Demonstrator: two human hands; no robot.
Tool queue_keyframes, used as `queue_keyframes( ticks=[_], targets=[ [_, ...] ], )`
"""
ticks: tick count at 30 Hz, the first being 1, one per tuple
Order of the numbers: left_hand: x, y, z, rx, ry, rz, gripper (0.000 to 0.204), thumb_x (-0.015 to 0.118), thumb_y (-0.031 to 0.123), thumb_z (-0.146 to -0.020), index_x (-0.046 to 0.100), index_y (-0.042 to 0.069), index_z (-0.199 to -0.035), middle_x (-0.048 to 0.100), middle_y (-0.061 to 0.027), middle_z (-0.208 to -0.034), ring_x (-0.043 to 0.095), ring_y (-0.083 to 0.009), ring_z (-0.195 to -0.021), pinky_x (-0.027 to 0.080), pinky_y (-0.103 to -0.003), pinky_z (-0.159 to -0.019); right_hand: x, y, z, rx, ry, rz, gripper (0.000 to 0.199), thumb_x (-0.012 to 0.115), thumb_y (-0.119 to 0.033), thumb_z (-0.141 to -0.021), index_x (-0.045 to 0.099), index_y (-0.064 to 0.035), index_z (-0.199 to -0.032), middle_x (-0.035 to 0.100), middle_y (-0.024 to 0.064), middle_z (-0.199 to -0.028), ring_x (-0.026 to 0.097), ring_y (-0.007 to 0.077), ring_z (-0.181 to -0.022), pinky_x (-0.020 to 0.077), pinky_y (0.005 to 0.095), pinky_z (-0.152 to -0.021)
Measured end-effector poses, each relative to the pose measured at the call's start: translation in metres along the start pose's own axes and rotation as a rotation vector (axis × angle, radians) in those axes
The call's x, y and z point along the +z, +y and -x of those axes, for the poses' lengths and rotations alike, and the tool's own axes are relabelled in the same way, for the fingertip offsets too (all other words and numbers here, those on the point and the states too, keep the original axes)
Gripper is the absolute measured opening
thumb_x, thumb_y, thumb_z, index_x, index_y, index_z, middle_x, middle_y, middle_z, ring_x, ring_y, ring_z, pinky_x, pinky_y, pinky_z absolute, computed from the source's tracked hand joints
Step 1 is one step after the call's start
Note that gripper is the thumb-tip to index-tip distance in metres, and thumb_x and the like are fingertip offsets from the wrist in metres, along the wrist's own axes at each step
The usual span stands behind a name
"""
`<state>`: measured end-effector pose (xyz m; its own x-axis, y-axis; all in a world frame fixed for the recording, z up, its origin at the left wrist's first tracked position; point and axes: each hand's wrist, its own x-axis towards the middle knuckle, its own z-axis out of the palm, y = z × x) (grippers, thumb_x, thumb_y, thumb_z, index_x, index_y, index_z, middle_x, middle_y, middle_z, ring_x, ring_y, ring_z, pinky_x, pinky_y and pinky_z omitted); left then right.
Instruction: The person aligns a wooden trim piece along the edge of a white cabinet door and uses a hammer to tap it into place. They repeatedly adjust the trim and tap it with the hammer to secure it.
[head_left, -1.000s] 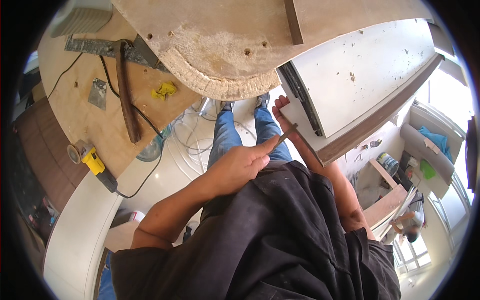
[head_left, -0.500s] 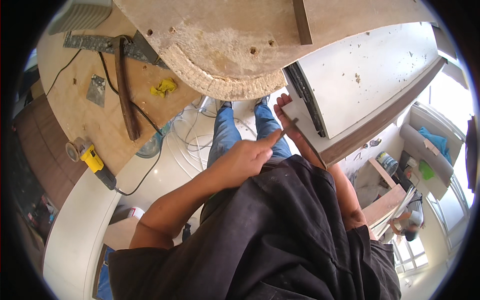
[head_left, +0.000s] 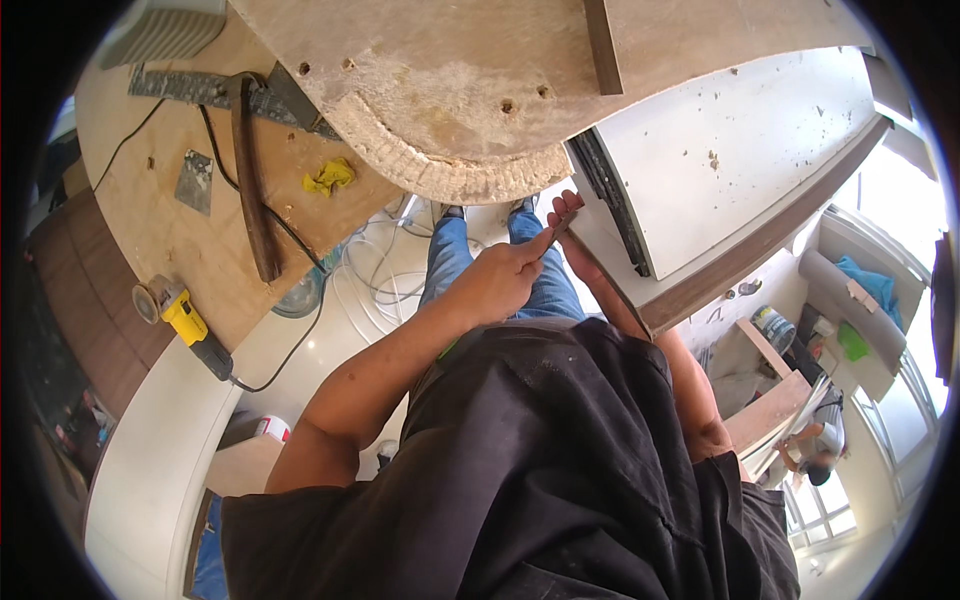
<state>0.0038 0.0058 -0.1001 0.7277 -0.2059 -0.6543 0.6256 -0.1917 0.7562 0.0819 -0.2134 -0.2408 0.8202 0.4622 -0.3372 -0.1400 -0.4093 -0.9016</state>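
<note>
My left hand (head_left: 500, 282) is raised in front of my jeans, fingers pinched on what looks like a thin pointed tool (head_left: 545, 238); its kind is unclear. The tip reaches the near corner of a white panel (head_left: 720, 170) with a dark edge strip (head_left: 612, 200). My right hand (head_left: 566, 212) curls its fingers around that same corner, and its forearm runs down along the panel's brown underside. The two hands almost touch.
A curved, rough wooden board (head_left: 450, 90) lies above the hands. On the plywood bench (head_left: 150, 240) to the left lie a yellow angle grinder (head_left: 185, 318), a dark curved bar (head_left: 252, 190), a yellow rag (head_left: 330, 176) and cables. White tubing (head_left: 375, 280) coils on the floor. Another person (head_left: 815, 455) crouches at lower right.
Both hands stay at the panel corner; the left hand has edged slightly closer to the right hand's fingers. The view has shifted a little.
</note>
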Motion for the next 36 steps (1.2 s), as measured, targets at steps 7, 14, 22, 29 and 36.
queue_keyframes(
  ticks=[7,14,22,29,36],
  targets=[
    [0.023,-0.033,0.021,0.374,0.223,-0.031,0.052,0.045,0.017,-0.107,0.046,0.007,-0.157,0.07,-0.031,-0.091,0.07,-0.0462,-0.081,0.055,-0.051,-0.074,-0.008,0.022,-0.005,0.481,0.001,-1.452,0.046,0.054,-0.043,-0.106,0.067,-0.0055,-0.129,0.07,0.0154,-0.131,0.061,0.0329,-0.127,0.0422,0.0517,-0.116],
    [-0.008,0.015,-0.012,-0.115,-0.046,0.103,0.055,0.044,0.014,-0.106,0.044,0.01,-0.16,0.071,-0.0266,-0.085,0.068,-0.0345,-0.057,0.059,-0.046,-0.068,0.002,0.014,-0.009,0.265,-0.082,-1.367,0.048,0.054,-0.042,-0.106,0.067,-0.003,-0.13,0.069,0.0187,-0.131,0.061,0.0366,-0.127,0.0434,0.0526,-0.116],
    [0.024,-0.02,0.05,0.399,0.125,0.137,0.053,0.049,0.018,-0.107,0.044,0.004,-0.158,0.071,-0.0284,-0.095,0.072,-0.0378,-0.089,0.055,-0.043,-0.084,-0.012,-0.145,0.013,0.471,0.017,-1.223,0.032,0.056,-0.017,-0.107,0.057,-0.0015,-0.135,0.063,0.015,-0.133,0.061,0.0276,-0.127,0.0494,0.046,-0.113],
    [0.005,0.008,0.04,0.135,0.026,0.033,0.056,0.05,0.02,-0.108,0.04,0.005,-0.161,0.069,-0.0306,-0.1,0.073,-0.0297,-0.092,0.053,-0.036,-0.087,-0.013,-0.099,0.003,0.491,0.007,-1.445,0.03,0.057,-0.015,-0.107,0.057,0.0004,-0.133,0.065,0.0159,-0.127,0.064,0.0293,-0.123,0.052,0.0447,-0.112],
    [0.011,0.006,0.039,0.305,0.085,0.045,0.053,0.051,0.023,-0.11,0.044,0.009,-0.16,0.068,-0.0301,-0.098,0.069,-0.0443,-0.091,0.053,-0.038,-0.084,-0.01,-0.073,0.009,0.332,-0.068,-1.302,0.034,0.053,-0.022,-0.11,0.055,0.0005,-0.136,0.064,0.0163,-0.131,0.064,0.0309,-0.124,0.0498,0.0464,-0.117]
  ],
)
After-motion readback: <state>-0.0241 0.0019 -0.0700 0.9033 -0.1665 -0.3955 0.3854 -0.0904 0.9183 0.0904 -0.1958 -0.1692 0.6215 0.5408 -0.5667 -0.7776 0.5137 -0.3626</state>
